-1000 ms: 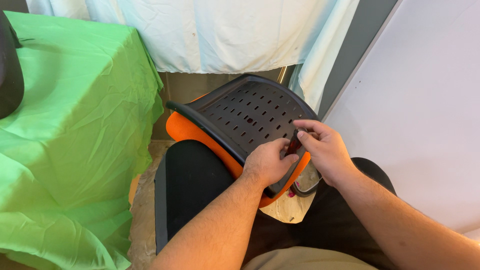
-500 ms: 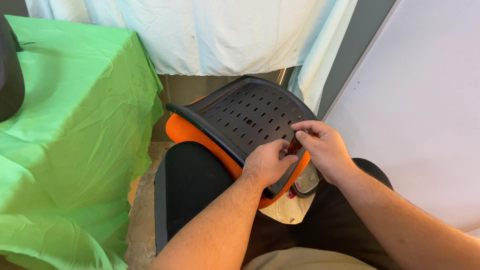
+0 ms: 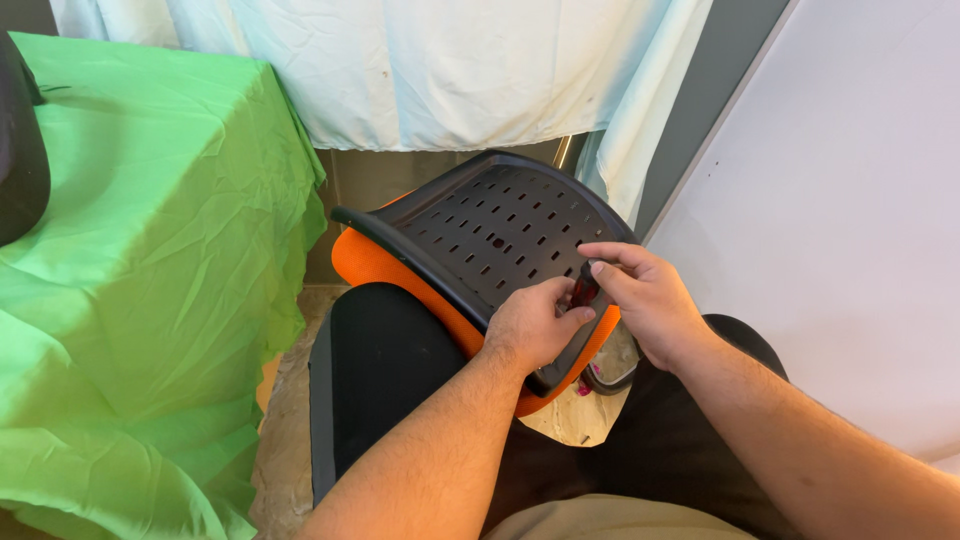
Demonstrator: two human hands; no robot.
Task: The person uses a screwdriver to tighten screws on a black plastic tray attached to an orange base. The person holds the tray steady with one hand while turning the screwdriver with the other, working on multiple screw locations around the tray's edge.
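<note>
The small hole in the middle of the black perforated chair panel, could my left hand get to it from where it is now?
Probably yes. The left hand rests on the near edge of the black perforated panel, and the round hole lies uphill of it on bare plastic. Nothing sits between them; the right hand, pinching a small dark tool, is off to the side.

Black seat carries tilted perforated chair panel w/ orange cushion.

The perforated seat shell looks like hard black plastic, matt with a faint sheen along its rim. Beneath it the orange cushion shows a woven, slightly rough fabric. The green cover is thin cloth, creased and matt, and the white curtain is wrinkled cloth too. The small dark red tool appears glossy plastic. The wall panel is smooth and matt.
</note>
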